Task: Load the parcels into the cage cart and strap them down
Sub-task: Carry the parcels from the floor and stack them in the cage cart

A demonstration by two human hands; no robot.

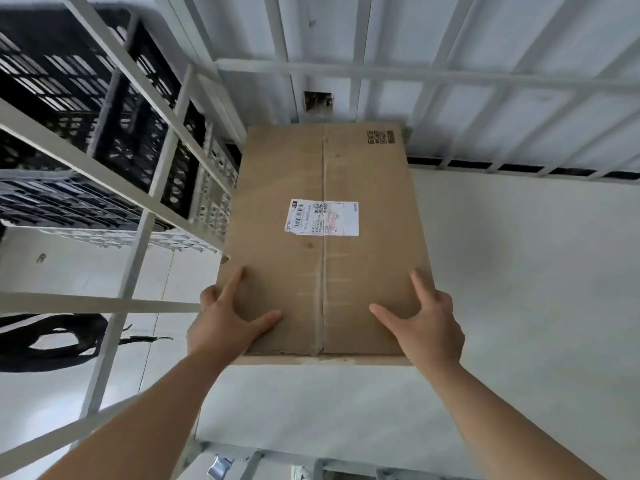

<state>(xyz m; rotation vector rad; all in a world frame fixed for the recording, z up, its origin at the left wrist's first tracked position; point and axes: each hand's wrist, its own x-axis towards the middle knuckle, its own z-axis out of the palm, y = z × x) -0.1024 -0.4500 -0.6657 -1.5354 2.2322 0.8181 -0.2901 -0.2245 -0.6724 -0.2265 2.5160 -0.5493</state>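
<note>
I see a flat brown cardboard parcel (325, 237) lying lengthwise inside the cage cart (485, 74), its far end close to the cart's back bars and its left long edge close to the left side panel. A taped seam runs down the middle of its top face, and a white shipping label (323, 217) with barcodes sits across that seam near the centre. Small black printed codes mark the far right corner. The cardboard looks matte and lightly scuffed, with a chipped spot on the left edge.

My left hand (228, 320) wraps the near left corner, thumb spread across the top face and fingers curled over the side. My right hand (427, 322) mirrors it on the near right corner, thumb splayed inward, fingers gripping the right edge. Both forearms are bare and reach forward from the bottom of the view.

I cannot tell whether the parcel rests on the pale, smooth cart floor (519, 289) or is held just above it. The cart's sides are pale painted metal bars in a square grid. Beyond the left panel stand black perforated plastic crates (86, 98), and a black strap (52, 341) lies coiled on the floor outside.
</note>
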